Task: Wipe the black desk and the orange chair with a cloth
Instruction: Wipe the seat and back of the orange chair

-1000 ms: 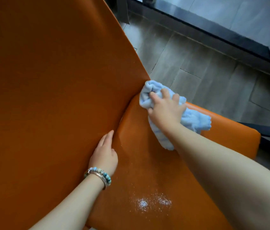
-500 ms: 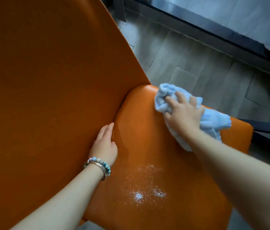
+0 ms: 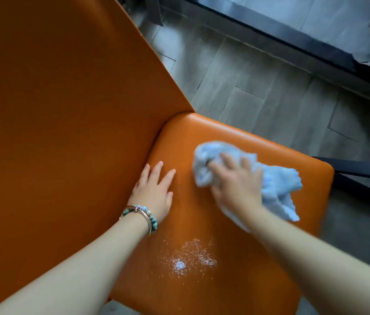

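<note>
**Wiping stroke: direction of the next pass**

The right hand (image 3: 236, 180), fingers (image 3: 226, 159) curled over the bunched blue cloth (image 3: 277, 180), presses it on the orange chair (image 3: 277, 144) seat. Spilt white powder (image 3: 186, 260) lies nearer and slightly left. The left hand (image 3: 154, 189) rests flat, fingers straight.

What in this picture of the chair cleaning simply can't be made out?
- Black desk: not identifiable in the head view; a dark bar is cut off by the right edge.
- Orange chair: backrest top cut off by the frame; legs hidden under the seat.
- Right hand and cloth: motion-blurred; the hand covers part of the cloth.
- White specks: too small to identify.
</note>
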A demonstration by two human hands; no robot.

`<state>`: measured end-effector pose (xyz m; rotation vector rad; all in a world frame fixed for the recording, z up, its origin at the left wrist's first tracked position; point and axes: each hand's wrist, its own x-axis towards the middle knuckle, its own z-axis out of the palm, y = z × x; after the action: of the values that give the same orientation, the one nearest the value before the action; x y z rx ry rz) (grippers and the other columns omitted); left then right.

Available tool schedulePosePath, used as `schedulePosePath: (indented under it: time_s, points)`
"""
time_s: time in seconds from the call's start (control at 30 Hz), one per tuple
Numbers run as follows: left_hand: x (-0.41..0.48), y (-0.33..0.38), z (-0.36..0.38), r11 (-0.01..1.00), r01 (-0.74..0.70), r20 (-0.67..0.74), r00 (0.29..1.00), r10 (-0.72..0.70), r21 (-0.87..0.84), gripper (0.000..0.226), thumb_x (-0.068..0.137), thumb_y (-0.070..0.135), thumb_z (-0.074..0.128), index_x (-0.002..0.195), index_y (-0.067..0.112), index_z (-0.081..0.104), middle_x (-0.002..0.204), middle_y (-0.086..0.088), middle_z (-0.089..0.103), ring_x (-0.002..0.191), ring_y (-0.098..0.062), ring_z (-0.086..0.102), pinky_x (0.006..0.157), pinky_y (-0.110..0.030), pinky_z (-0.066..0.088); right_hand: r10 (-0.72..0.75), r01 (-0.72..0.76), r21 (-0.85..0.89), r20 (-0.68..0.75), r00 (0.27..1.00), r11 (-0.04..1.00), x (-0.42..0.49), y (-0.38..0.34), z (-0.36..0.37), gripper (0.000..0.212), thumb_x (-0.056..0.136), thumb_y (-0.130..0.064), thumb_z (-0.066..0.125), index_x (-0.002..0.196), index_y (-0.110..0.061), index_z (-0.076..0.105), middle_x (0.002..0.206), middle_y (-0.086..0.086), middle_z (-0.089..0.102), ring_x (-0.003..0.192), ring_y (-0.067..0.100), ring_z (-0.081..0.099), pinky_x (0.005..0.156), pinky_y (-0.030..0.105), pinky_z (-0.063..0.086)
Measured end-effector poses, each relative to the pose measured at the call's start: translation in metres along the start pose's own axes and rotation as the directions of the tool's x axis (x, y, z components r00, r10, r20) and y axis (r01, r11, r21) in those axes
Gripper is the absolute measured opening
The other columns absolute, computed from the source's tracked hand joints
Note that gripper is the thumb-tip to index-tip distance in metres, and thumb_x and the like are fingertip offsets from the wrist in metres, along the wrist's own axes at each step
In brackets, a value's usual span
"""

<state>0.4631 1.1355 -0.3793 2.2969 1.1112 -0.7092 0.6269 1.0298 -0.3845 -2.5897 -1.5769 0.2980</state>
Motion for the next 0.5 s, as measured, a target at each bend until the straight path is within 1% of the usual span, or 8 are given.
schedulePosePath:
  time_s: [0.07, 0.13, 0.2, 0.23, 0.3, 0.37, 0.43, 0.5]
  points:
    - [-0.001, 0.0, 0.003, 0.999, -0.015, 0.012, 1.0, 0.014, 0.037, 0.058, 0.097, 0.033, 0.035, 0.148, 0.035, 0.007, 0.157, 0.004, -0.009, 0.145, -0.026, -0.01, 0.118, -0.039, 0.013, -0.449, 0.448, 0.022, 0.027, 0.893, 0.894, -0.046, 0.0, 0.017, 0.037, 0.061, -0.031, 0.053, 0.096, -0.034, 0.065, 0.109, -0.005, 0.064, 0.089, 0.026, 0.046, 0.067, 0.038, 0.038]
    - [-0.001, -0.001, 0.002, 0.998, -0.022, 0.019, 1.0, 0.021, 0.065, 0.06, 0.097, 0.033, 0.035, 0.148, 0.034, 0.003, 0.157, 0.003, -0.011, 0.145, -0.026, -0.011, 0.118, -0.039, 0.013, -0.591, 0.593, 0.009, 0.077, 0.803, 0.805, -0.047, 0.019, 0.015, 0.036, 0.062, -0.03, 0.049, 0.094, -0.034, 0.064, 0.106, -0.006, 0.065, 0.083, 0.025, 0.05, 0.064, 0.035, 0.036]
    - [-0.002, 0.001, 0.001, 0.995, -0.009, 0.036, 0.999, 0.006, 0.101, 0.063, 0.098, 0.036, 0.035, 0.149, 0.033, -0.001, 0.157, 0.002, -0.015, 0.144, -0.027, -0.013, 0.117, -0.04, 0.012, -0.381, 0.38, -0.056, -0.026, 0.924, 0.923, -0.006, 0.039, 0.002, 0.034, 0.067, -0.032, 0.05, 0.1, -0.033, 0.06, 0.108, -0.004, 0.063, 0.085, 0.029, 0.054, 0.067, 0.038, 0.041]
    - [-0.002, 0.003, 0.001, 0.993, -0.002, 0.046, 0.999, -0.004, 0.116, 0.064, 0.097, 0.038, 0.035, 0.148, 0.033, -0.004, 0.157, 0.001, -0.016, 0.144, -0.027, -0.014, 0.117, -0.04, 0.012, -0.126, 0.12, -0.077, -0.086, 0.988, 0.99, 0.017, 0.046, -0.007, 0.034, 0.071, -0.032, 0.052, 0.104, -0.033, 0.058, 0.114, -0.003, 0.06, 0.092, 0.032, 0.053, 0.071, 0.041, 0.043]
    - [-0.005, 0.008, 0.003, 0.99, 0.019, 0.049, 0.998, -0.027, 0.14, 0.066, 0.097, 0.042, 0.034, 0.148, 0.031, -0.006, 0.156, -0.001, -0.018, 0.144, -0.029, -0.015, 0.117, -0.041, 0.01, 0.334, -0.335, -0.016, -0.038, 0.942, 0.942, 0.045, 0.052, -0.012, 0.036, 0.081, -0.035, 0.054, 0.117, -0.036, 0.054, 0.132, -0.004, 0.048, 0.11, 0.034, 0.043, 0.085, 0.046, 0.038]
    - [-0.007, 0.013, 0.006, 0.987, 0.035, 0.038, 0.998, -0.042, 0.155, 0.067, 0.097, 0.044, 0.032, 0.149, 0.029, -0.008, 0.156, -0.003, -0.018, 0.144, -0.028, -0.015, 0.117, -0.042, 0.006, 0.371, -0.371, -0.006, -0.002, 0.928, 0.928, 0.033, 0.036, -0.01, 0.038, 0.079, -0.036, 0.058, 0.117, -0.034, 0.055, 0.136, -0.004, 0.046, 0.115, 0.033, 0.04, 0.089, 0.049, 0.036]
    - [-0.014, 0.016, 0.012, 0.987, 0.038, 0.034, 0.998, -0.044, 0.154, 0.068, 0.097, 0.044, 0.032, 0.149, 0.027, -0.008, 0.157, -0.002, -0.018, 0.144, -0.026, -0.015, 0.117, -0.042, 0.003, 0.086, -0.086, -0.009, -0.022, 0.996, 0.996, -0.015, 0.013, 0.003, 0.041, 0.065, -0.034, 0.064, 0.105, -0.032, 0.06, 0.123, -0.002, 0.057, 0.103, 0.031, 0.045, 0.077, 0.047, 0.041]
    - [-0.021, 0.016, 0.016, 0.986, 0.019, 0.048, 0.998, -0.028, 0.167, 0.067, 0.097, 0.043, 0.031, 0.149, 0.025, -0.007, 0.157, 0.0, -0.017, 0.144, -0.024, -0.015, 0.117, -0.043, 0.002, -0.311, 0.311, 0.017, 0.009, 0.95, 0.95, -0.069, 0.006, 0.019, 0.043, 0.056, -0.034, 0.065, 0.099, -0.033, 0.061, 0.112, -0.004, 0.062, 0.09, 0.027, 0.046, 0.067, 0.04, 0.039]
